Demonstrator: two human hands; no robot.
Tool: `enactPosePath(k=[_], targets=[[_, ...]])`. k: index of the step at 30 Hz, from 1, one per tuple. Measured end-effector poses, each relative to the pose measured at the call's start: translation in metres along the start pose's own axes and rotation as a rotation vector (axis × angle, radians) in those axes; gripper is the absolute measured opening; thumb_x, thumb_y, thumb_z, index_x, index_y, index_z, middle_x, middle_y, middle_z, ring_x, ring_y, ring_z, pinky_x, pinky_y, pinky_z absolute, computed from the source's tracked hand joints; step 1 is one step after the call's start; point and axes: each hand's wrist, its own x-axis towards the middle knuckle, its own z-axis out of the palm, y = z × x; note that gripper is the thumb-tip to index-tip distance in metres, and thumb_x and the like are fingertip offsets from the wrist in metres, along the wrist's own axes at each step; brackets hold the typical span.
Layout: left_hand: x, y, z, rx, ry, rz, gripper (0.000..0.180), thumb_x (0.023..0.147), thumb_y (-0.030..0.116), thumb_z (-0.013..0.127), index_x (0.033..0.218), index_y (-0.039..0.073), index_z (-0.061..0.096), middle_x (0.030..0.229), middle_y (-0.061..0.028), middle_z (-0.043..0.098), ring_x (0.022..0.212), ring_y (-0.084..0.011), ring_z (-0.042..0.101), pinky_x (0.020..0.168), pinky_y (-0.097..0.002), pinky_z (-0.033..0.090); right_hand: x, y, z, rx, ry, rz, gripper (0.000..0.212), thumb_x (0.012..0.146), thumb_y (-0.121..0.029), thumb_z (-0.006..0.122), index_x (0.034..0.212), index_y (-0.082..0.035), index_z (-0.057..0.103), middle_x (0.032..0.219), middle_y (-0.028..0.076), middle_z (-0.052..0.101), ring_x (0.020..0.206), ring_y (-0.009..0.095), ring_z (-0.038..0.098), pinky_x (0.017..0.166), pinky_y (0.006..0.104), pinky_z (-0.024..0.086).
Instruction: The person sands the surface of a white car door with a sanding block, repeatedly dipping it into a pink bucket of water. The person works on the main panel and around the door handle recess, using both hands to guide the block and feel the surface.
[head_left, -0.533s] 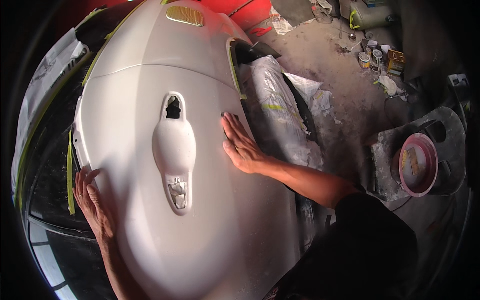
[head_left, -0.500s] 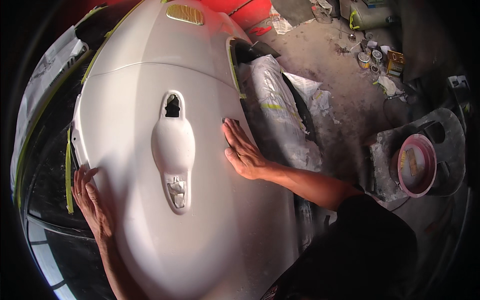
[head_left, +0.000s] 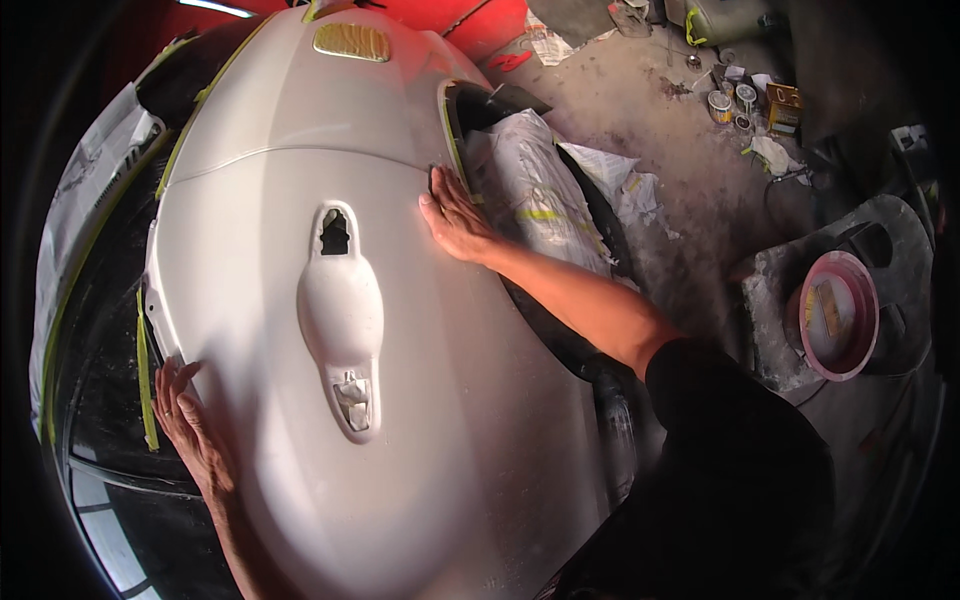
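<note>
A pale grey car door panel (head_left: 440, 370) with a recessed handle well (head_left: 342, 310) stretches out in front of me. My right hand (head_left: 457, 218) lies flat on its right part, near the seam and the wheel arch. Under those fingers a thin dark edge shows, apparently a piece of sandpaper (head_left: 432, 180); most of it is covered by the hand. On the left, my left hand (head_left: 190, 425) rests at the panel's window-side edge, fingers apart and holding nothing.
At right, a pink bowl (head_left: 868, 340) holding a small tan block stands on a dusty dark stand (head_left: 775, 300). A paper-wrapped wheel (head_left: 535, 165) sits by the arch. Small cans (head_left: 720, 105) are on the floor. Yellow-green tape (head_left: 146, 370) borders the dark window.
My right hand has slid farther away along the panel, up to near the seam, the dark piece moving with it. The left hand stays at the edge. The view has shifted slightly.
</note>
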Motion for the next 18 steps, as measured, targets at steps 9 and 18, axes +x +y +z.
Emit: enactPosePath(k=[9, 18], targets=[[-0.004, -0.007, -0.003, -0.016, -0.028, 0.006, 0.063, 0.103, 0.049, 0.017, 0.122, 0.006, 0.060, 0.141, -0.0178, 0.046, 0.138, -0.0362, 0.031, 0.114, -0.0498, 0.020, -0.039, -0.004, 0.013, -0.033, 0.057, 0.052, 0.072, 0.102, -0.041, 0.025, 0.143, 0.017, 0.016, 0.150, 0.037, 0.013, 0.143, 0.045, 0.012, 0.118, 0.0491, 0.011], [-0.004, -0.008, 0.000, -0.025, -0.026, -0.004, 0.064, 0.103, 0.049, 0.017, 0.122, 0.006, 0.060, 0.142, -0.0178, 0.045, 0.139, -0.0356, 0.030, 0.114, -0.0492, 0.019, 0.006, -0.002, -0.006, 0.002, -0.046, 0.152, 0.072, 0.102, -0.039, 0.025, 0.146, 0.014, 0.005, 0.155, 0.031, 0.005, 0.146, 0.042, 0.005, 0.119, 0.0484, 0.005]])
